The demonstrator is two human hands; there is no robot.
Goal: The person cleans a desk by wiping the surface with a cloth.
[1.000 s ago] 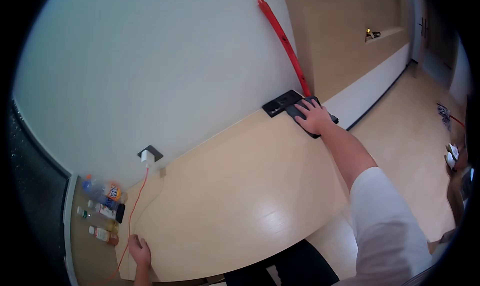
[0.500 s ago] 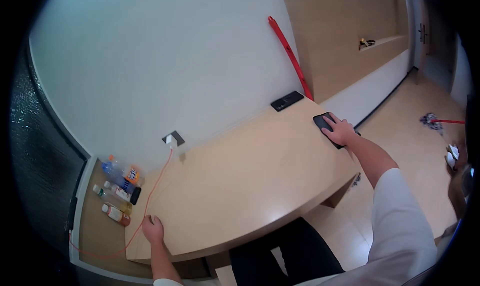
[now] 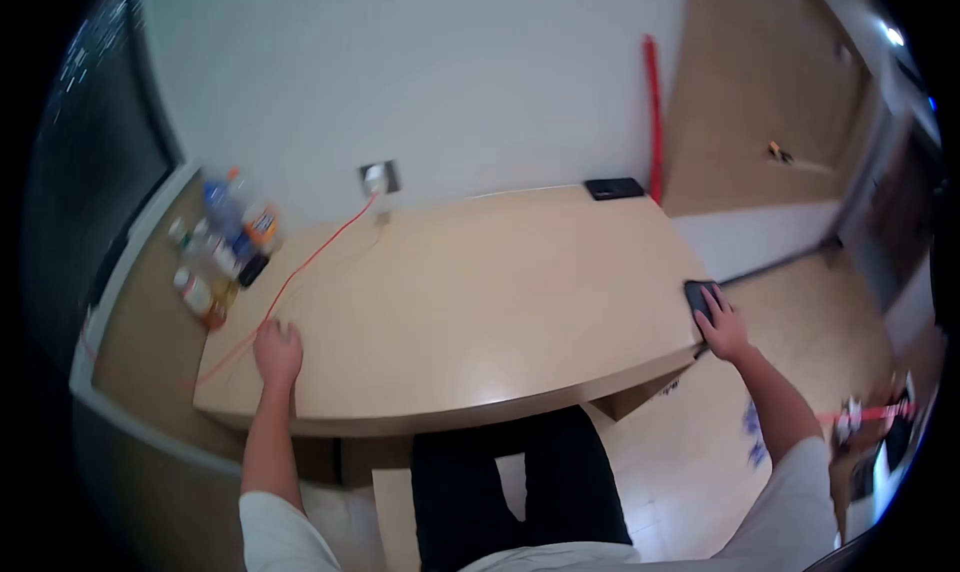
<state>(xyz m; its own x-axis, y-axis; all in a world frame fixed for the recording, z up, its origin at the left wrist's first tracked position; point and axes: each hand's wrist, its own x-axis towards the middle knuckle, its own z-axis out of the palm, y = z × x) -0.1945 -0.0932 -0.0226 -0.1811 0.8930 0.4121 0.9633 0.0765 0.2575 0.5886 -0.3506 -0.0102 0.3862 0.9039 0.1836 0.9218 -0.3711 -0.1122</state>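
My right hand [image 3: 722, 332] lies with fingers spread on a flat, dark, roughly rectangular thing [image 3: 697, 297], at the right edge of the wooden desk [image 3: 470, 292]. Its kind is not clear, and the hand covers part of it. At the left of the desktop rests my left hand [image 3: 278, 354], thumb apart from the fingers. An orange-red cable [image 3: 312, 259] runs close by its fingertips; whether they touch is unclear. The cable leads to a white charger [image 3: 376, 179] in the wall socket [image 3: 393, 176].
Several bottles, among them an orange-labelled one [image 3: 262, 227], crowd the desk's left end beside a small black object [image 3: 253, 270]. A black phone [image 3: 614, 189] lies at the far right corner. A red strip [image 3: 654, 122] leans on the wall. A mop head [image 3: 754, 435] is on the floor.
The view has turned, so the desk looks more level. My right hand and the dark thing have moved nearer the front along the right edge. The left hand stays near the cable.
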